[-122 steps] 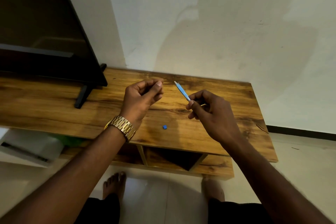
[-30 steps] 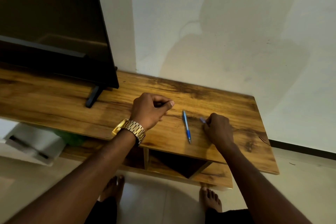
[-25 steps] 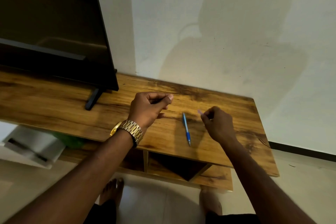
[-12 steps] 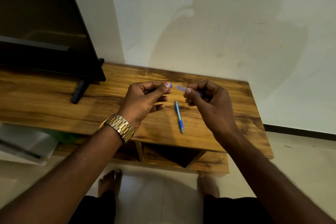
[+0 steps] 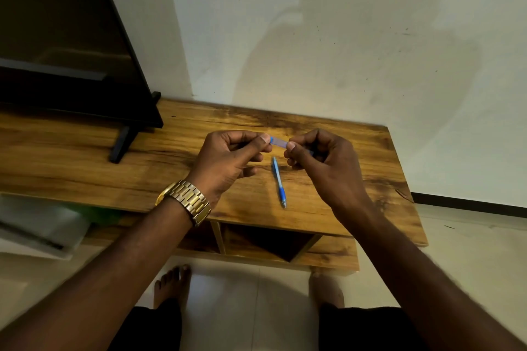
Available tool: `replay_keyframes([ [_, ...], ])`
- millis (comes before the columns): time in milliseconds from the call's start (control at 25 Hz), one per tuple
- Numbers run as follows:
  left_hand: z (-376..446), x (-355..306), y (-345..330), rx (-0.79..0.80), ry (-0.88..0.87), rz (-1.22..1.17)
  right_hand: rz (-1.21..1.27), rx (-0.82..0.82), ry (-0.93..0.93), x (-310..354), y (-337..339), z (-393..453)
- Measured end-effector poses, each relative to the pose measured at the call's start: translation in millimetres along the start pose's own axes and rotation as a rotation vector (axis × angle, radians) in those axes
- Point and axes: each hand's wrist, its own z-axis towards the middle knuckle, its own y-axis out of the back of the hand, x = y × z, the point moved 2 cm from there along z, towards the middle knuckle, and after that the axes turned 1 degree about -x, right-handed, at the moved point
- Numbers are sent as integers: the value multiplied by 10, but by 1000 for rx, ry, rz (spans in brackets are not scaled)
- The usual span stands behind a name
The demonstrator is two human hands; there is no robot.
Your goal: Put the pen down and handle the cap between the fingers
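Note:
Both hands are raised over the wooden TV stand [image 5: 85, 168]. My right hand [image 5: 322, 162] pinches a short translucent pen cap [image 5: 279, 142] between thumb and forefinger. My left hand [image 5: 228, 159], with a gold watch on its wrist, pinches a tiny blue piece [image 5: 271, 139] against the cap's left end. The two hands nearly meet at the cap. Below them a blue pen [image 5: 279, 182] lies on the wood, its tip pointing toward me.
A black TV [image 5: 71, 51] stands at the left on a dark foot [image 5: 121, 145]. The stand's right edge ends near a white wall. Open shelves [image 5: 265, 242] sit under the top. A white box [image 5: 37, 231] lies lower left. My bare feet are on the tiled floor.
My right hand picked the cap up from the wood beside the pen and raised it. Both hands came together, and the small blue piece now meets the cap's end.

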Motion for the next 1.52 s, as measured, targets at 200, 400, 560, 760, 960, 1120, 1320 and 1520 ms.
replay_keyframes([
  [200, -4, -10, 22, 0, -28, 79, -22, 27, -14, -18, 30, 28],
  [400, -1, -27, 42, 1, -30, 116, -88, 62, 28, -9, 25, 28],
  [560, 4, -27, 42, 14, -25, 125, -86, 38, 36, -5, 27, 34],
  [760, 10, 3, 49, 5, -38, 146, -92, 74, 37, -9, 28, 27],
  [960, 1, 33, 21, -25, 1, 41, -28, 103, -2, -16, 35, 25],
  [1120, 17, 62, -14, -67, 24, 2, -29, 103, -4, -9, 29, 19],
  [1320, 4, 77, -34, -69, 11, 46, -22, 75, -32, -30, 15, 2],
  [1520, -15, 27, 24, -8, -54, 215, -17, 94, -32, -49, 18, -4],
])
